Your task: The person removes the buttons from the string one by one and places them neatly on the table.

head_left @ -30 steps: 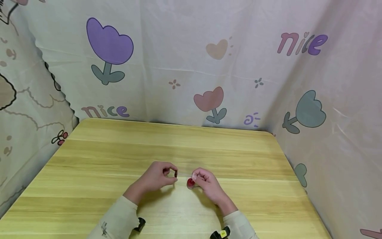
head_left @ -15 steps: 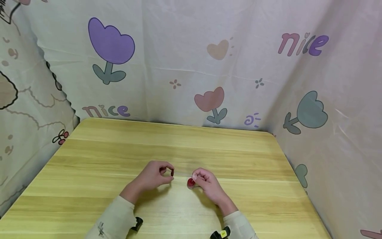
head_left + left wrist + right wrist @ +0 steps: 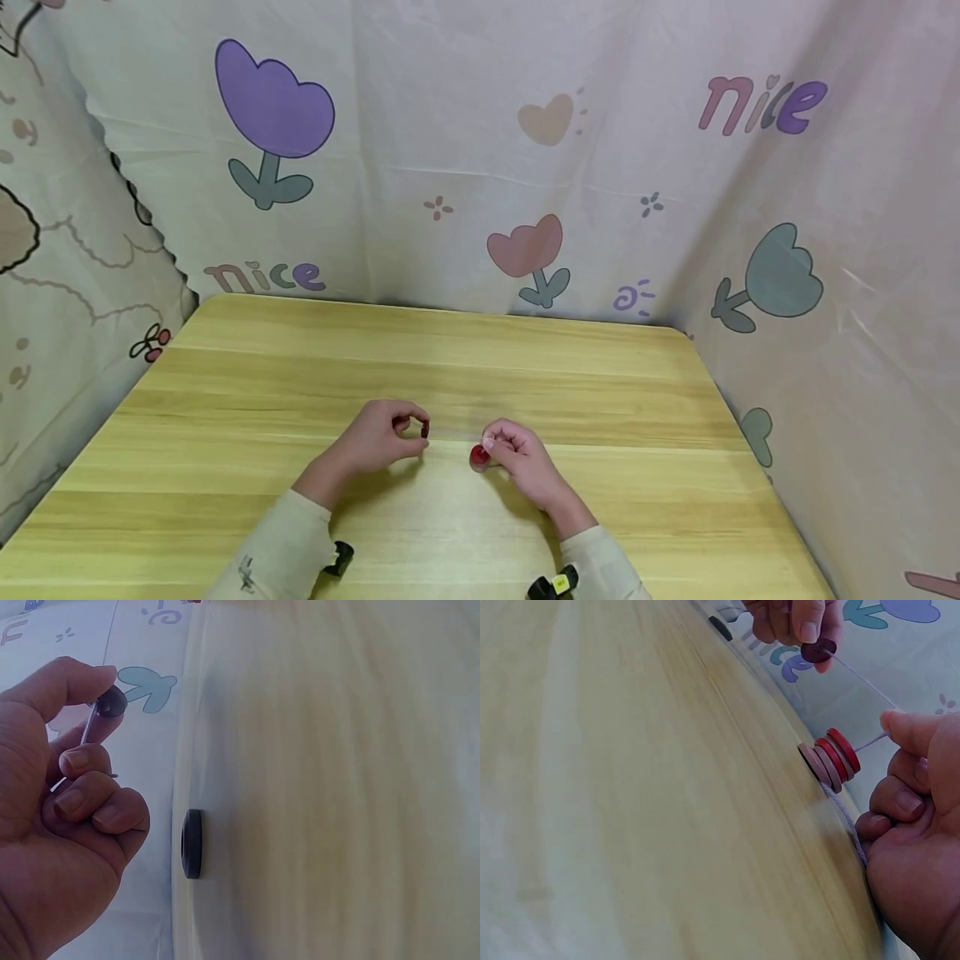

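My left hand pinches a dark round button between thumb and finger, a little above the table. A thin pale string stretches from that button to my right hand, whose thumb and index finger grip it. On the string, just beside my right fingertips, hangs a stack of red and pinkish buttons. In the head view only the red face of the stack shows. The string's tail runs on past the stack beside my right palm.
The wooden table spreads under both hands. A printed curtain hangs along its back and sides. Black camera mounts sit at the wrists. A dark flat oval shows low in the left wrist view; its kind is unclear.
My left hand has drawn leftward with the dark button, widening the gap between the hands. My right hand and the red stack stay almost where they were.
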The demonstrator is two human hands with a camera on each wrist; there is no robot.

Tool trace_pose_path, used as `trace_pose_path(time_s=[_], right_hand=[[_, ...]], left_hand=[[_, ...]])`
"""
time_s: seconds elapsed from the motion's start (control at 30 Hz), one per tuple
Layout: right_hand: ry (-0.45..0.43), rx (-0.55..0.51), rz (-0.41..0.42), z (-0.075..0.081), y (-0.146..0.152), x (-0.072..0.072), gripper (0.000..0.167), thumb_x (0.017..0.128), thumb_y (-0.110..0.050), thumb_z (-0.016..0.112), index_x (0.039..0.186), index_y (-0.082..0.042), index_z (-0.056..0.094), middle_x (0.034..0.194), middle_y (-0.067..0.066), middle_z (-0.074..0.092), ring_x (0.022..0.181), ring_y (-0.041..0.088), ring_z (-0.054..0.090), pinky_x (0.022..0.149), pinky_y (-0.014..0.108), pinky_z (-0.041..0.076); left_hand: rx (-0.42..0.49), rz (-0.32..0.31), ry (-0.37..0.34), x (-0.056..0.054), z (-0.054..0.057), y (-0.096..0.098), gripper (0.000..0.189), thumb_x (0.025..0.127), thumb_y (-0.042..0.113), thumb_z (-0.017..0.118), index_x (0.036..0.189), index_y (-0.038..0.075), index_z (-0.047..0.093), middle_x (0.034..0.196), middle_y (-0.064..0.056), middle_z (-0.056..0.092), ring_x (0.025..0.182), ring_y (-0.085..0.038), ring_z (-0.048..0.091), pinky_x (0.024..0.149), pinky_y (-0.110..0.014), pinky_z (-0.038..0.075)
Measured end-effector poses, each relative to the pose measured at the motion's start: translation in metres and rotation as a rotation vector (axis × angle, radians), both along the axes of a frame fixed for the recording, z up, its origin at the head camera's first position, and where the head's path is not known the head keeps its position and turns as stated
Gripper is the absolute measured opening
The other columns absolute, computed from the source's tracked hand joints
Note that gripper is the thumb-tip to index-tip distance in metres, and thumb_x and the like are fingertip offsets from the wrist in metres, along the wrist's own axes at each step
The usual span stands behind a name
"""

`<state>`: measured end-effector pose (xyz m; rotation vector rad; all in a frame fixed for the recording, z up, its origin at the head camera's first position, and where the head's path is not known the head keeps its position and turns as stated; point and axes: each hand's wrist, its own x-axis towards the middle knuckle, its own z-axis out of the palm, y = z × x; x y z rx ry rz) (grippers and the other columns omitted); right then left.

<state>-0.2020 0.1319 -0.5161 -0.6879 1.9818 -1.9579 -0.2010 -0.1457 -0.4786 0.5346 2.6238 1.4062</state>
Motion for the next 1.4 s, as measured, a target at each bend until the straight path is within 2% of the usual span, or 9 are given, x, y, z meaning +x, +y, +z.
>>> trace_pose_path(time_s=[0.5,0.83,1.17,1.4], right_hand=[[-0.003,0.006,-0.010,-0.001,0.000,-0.001,0.020,0.103,-0.010,0.055,0.103,0.009,0.060,0.088,0.032,0.061,0.088,0.039,0.067,0.085,0.043,0.053],[0.022,-0.009,0.003,0.001,0.001,0.001,0.019,0.104,-0.007,0.051,0.104,0.011,0.058,0.090,0.034,0.062,0.088,0.044,0.066,0.085,0.046,0.053],[0.012,0.022,-0.022,-0.001,0.000,0.002,0.020,0.103,-0.010,0.055,0.102,0.010,0.060,0.089,0.033,0.062,0.087,0.035,0.067,0.084,0.040,0.053],[0.026,0.026,-0.026,-0.002,0.000,0.001,0.019,0.103,-0.008,0.055,0.102,0.010,0.060,0.088,0.033,0.061,0.085,0.032,0.067,0.083,0.037,0.053]], left_hand=[[0.003,0.038,-0.019,0.004,0.001,-0.012,0.023,0.085,0.011,0.079,0.106,0.006,0.073,0.063,-0.001,0.038,0.058,-0.011,0.034,0.061,-0.030,0.038],[0.008,0.064,-0.019,0.005,0.001,-0.021,0.023,0.084,0.010,0.079,0.106,0.006,0.074,0.064,-0.002,0.039,0.059,-0.013,0.035,0.061,-0.030,0.038],[0.008,0.082,-0.009,0.006,0.000,-0.029,0.023,0.084,0.009,0.079,0.106,0.005,0.073,0.063,-0.001,0.038,0.056,-0.012,0.034,0.056,-0.029,0.036],[-0.001,0.117,-0.032,0.008,0.002,-0.037,0.025,0.084,0.009,0.079,0.108,0.005,0.073,0.064,-0.002,0.039,0.058,-0.013,0.034,0.056,-0.029,0.035]])
